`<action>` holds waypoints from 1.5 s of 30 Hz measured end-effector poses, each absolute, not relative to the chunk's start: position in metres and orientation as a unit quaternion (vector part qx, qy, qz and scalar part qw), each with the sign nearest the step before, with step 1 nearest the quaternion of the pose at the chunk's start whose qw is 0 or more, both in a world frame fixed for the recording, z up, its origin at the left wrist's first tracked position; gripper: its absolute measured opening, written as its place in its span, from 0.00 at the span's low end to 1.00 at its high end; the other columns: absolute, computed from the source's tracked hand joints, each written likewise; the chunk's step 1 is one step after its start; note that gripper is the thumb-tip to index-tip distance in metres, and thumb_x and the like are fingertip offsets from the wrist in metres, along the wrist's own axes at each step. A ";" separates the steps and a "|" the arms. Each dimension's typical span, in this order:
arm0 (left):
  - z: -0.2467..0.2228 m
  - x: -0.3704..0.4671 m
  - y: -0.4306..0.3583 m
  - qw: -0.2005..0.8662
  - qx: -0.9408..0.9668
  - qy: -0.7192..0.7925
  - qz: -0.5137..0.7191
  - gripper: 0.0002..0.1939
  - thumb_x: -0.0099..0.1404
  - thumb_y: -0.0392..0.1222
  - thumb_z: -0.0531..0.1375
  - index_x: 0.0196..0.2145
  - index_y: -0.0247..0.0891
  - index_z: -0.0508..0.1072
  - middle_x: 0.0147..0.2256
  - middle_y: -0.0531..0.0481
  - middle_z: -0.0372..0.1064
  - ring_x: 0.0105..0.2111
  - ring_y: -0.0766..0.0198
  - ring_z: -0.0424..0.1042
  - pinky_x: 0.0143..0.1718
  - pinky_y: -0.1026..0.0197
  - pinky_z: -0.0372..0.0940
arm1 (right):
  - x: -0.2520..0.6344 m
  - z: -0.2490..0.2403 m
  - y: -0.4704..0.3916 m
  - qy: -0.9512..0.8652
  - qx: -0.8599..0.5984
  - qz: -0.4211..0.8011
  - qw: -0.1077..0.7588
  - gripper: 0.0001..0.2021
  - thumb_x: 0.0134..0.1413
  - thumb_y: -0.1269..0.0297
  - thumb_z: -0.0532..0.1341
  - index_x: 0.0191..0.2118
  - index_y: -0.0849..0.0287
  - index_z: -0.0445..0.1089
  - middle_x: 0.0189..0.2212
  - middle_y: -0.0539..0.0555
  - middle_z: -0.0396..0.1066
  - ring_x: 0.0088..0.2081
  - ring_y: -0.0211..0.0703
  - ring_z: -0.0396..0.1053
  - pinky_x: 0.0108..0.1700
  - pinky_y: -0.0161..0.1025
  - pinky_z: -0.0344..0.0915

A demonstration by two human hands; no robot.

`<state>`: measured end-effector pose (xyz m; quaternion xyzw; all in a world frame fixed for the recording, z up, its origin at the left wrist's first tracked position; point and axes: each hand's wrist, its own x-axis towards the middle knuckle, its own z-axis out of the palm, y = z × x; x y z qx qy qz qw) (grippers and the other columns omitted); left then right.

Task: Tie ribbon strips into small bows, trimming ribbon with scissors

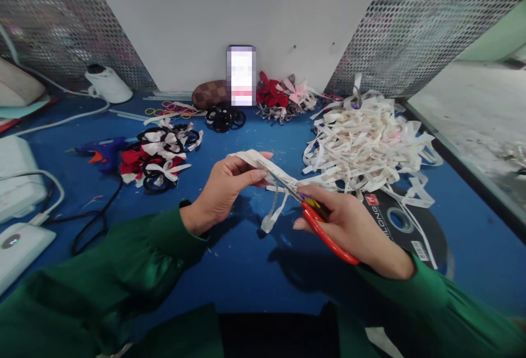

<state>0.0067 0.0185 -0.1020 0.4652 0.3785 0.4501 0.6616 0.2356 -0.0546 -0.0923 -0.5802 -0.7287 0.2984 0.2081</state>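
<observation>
My left hand [230, 185] pinches a white ribbon [250, 156] between thumb and fingers, over the middle of the blue table. Loops and ends of ribbon hang below, by the fingertips. In my right hand [349, 224] is a pair of scissors [324, 232] with red handles, its blades pointing up and left along the ribbon close to my left fingertips. Whether the blades touch the ribbon I cannot tell. Just beyond my right hand lies a big heap of printed white ribbon pieces [365, 144].
A black ribbon reel [382, 210] lies partly under my right arm. To the left are a blue glue gun [104, 152], finished-looking bow hair ties [160, 152] and white power boxes [18, 177] with cables. A phone [241, 76] stands at the back beside red and pink bows [283, 92].
</observation>
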 end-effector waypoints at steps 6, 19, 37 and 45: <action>-0.102 0.004 0.021 0.656 0.433 0.378 0.489 0.13 0.61 0.44 0.68 0.43 0.39 0.84 0.35 0.48 0.79 0.32 0.65 0.75 0.38 0.62 0.72 | 0.236 -0.092 -0.053 -0.737 -0.586 0.267 0.208 0.19 0.53 0.52 0.68 0.49 0.54 0.75 0.38 0.54 0.80 0.36 0.50 0.76 0.40 0.40 0.70; -0.103 0.007 0.019 0.639 0.448 0.390 0.488 0.12 0.55 0.38 0.72 0.39 0.40 0.84 0.36 0.49 0.81 0.33 0.63 0.76 0.38 0.60 0.73 | 0.231 -0.089 -0.054 -0.733 -0.589 0.288 0.182 0.22 0.54 0.50 0.67 0.52 0.53 0.73 0.32 0.51 0.79 0.29 0.45 0.73 0.33 0.37 0.68; -0.103 0.006 0.019 0.636 0.466 0.388 0.477 0.12 0.55 0.37 0.71 0.39 0.40 0.84 0.39 0.48 0.81 0.34 0.63 0.76 0.38 0.60 0.73 | 0.233 -0.089 -0.055 -0.726 -0.581 0.316 0.186 0.21 0.55 0.48 0.66 0.51 0.54 0.73 0.24 0.48 0.71 0.24 0.40 0.64 0.28 0.35 0.62; -0.104 0.007 0.017 0.654 0.466 0.393 0.448 0.13 0.55 0.37 0.71 0.40 0.39 0.84 0.35 0.49 0.81 0.31 0.64 0.76 0.38 0.59 0.73 | 0.229 -0.086 -0.054 -0.728 -0.582 0.313 0.180 0.21 0.56 0.48 0.65 0.50 0.53 0.73 0.24 0.47 0.70 0.23 0.39 0.62 0.27 0.35 0.60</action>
